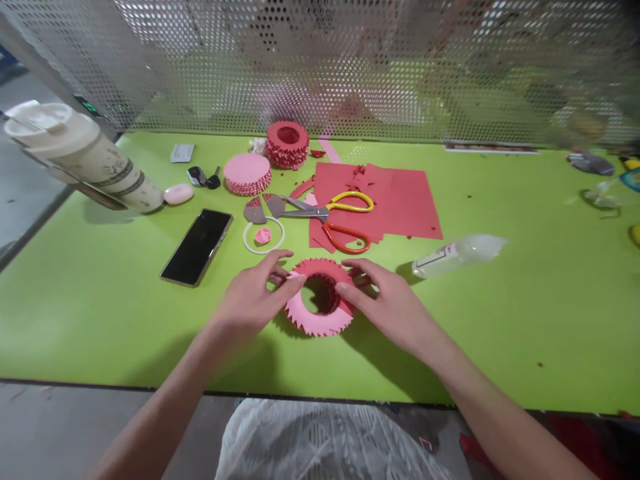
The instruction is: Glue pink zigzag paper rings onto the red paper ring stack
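Note:
A paper ring [320, 325] with a jagged, toothed outer edge lies on the green table in front of me. Its near and left part is pink, and its far and right part is red. My left hand [260, 287] holds it from the left, thumb on the top face and fingers at the outer side. From the right, my right hand [383, 293] grips it with the thumb near the inner rim. Some fingertips of both hands are hidden. Just beyond the ring are scissors [325, 213] with one yellow and one red handle, resting on red paper sheets [405, 200].
A red ring stack [287, 143] and a pink round stack [247, 175] stand farther back. To the left are a phone [197, 247], keys [204, 177] and a tumbler [95, 157]. A glue bottle [457, 255] lies at right. A perforated metal screen [320, 73] closes the back.

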Tool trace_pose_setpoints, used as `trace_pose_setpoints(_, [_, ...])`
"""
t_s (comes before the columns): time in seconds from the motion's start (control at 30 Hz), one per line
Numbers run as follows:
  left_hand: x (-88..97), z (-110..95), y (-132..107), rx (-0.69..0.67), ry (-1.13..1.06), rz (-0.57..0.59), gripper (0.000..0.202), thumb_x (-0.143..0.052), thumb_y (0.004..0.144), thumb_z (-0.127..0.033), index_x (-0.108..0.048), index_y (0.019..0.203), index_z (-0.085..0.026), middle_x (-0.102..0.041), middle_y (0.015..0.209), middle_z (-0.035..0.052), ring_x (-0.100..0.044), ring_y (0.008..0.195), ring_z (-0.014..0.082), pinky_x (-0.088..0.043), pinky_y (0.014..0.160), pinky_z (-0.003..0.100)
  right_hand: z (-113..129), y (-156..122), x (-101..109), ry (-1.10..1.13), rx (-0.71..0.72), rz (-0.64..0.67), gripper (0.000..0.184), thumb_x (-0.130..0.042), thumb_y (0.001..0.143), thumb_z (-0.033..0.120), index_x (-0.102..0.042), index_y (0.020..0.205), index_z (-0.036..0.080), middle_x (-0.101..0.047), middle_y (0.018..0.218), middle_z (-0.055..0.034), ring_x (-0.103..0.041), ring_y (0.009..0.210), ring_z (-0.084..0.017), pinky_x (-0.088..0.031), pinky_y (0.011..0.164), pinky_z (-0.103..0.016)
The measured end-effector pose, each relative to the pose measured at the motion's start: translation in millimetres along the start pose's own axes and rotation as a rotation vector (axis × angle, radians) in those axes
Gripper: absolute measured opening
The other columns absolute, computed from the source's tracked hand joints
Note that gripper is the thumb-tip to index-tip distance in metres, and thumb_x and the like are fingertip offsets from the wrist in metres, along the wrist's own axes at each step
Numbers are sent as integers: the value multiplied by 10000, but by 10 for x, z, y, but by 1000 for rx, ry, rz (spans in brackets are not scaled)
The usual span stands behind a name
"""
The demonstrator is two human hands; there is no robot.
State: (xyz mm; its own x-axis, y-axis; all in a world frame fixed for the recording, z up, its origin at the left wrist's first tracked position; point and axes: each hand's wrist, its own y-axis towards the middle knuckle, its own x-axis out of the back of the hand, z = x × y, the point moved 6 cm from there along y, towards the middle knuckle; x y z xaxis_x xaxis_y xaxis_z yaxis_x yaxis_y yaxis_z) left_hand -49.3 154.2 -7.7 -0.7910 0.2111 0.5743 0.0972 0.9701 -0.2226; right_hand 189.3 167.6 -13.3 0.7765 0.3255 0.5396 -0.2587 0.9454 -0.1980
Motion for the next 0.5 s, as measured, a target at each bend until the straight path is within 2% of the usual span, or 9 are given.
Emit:
trace_pose_setpoints(0.03, [4, -6, -11, -15, 41, -16, 580, -625, 1041, -629, -677, 1444, -216, -853, 1158, 138, -803, 1052, 350, -612, 981, 510, 0, -8, 23, -16, 12, -29, 545, -706, 1016, 665, -733, 1340, 228, -815, 1248, -144, -780, 1072, -328, -643, 915, -511])
trace_pose_setpoints(0.1, [14, -12, -56, -57, 77, -47, 601, -578, 1070, -628, -661, 1487, -204, -809, 1349, 177, -766, 1238, 389, -578, 1097, 566, 13, -47, 73, 8, 46, -69, 538, -655, 1042, 673, -731, 1326, 221, -794, 1287, -160, -773, 1064, -322, -647, 907, -514])
trace_pose_setpoints(0.17, [9, -5, -115, -115, 42, -39, 702, -609, 1057, -615, -559, 1616, -193, -651, 1615, 208, -637, 1473, 418, -489, 1240, 619, 50, -103, 111, 58, 112, -75, 547, -633, 1058, 668, -713, 1365, 223, -758, 1380, -172, -760, 1161, -331, -634, 1010, -553])
trace_pose_setpoints(0.23, [-30, 4, -174, -180, -26, 49, 980, -801, 933, -598, -400, 1735, -202, -463, 1779, 216, -487, 1618, 437, -405, 1329, 625, 97, -161, 118, 59, 192, -39, 661, -731, 1000, 668, -648, 1500, 243, -664, 1567, -177, -681, 1385, -372, -553, 1182, -619])
trace_pose_setpoints(0.3, [-71, 19, -222, -214, -66, 142, 1275, -989, 741, -521, -310, 1777, -216, -387, 1820, 219, -423, 1660, 454, -391, 1354, 604, 113, -202, 79, 11, 228, 31, 941, -887, 874, 646, -515, 1661, 287, -507, 1751, -164, -532, 1579, -415, -443, 1297, -675])
trace_pose_setpoints(0.33, [-79, 31, -234, -214, -67, 157, 1346, -1032, 679, -473, -300, 1779, -218, -376, 1825, 219, -410, 1668, 458, -386, 1361, 595, 107, -212, 50, -18, 228, 67, 1090, -954, 806, 623, -443, 1718, 312, -442, 1804, -155, -476, 1628, -430, -408, 1321, -692])
trace_pose_setpoints(0.4, [-78, 63, -232, -186, -56, 136, 1347, -1036, 655, -410, -308, 1772, -216, -388, 1820, 213, -414, 1667, 455, -378, 1368, 589, 90, -211, -18, -58, 225, 129, 1285, -1035, 713, 557, -345, 1777, 344, -415, 1827, -147, -443, 1655, -443, -392, 1333, -703])
trace_pose_setpoints(0.5, [-101, 105, -201, -156, -61, 116, 1271, -1002, 675, -393, -347, 1749, -213, -423, 1806, 198, -440, 1655, 443, -374, 1370, 581, 73, -177, -103, -67, 246, 168, 1315, -1053, 708, 464, -320, 1794, 349, -499, 1780, -141, -490, 1630, -439, -436, 1311, -692])
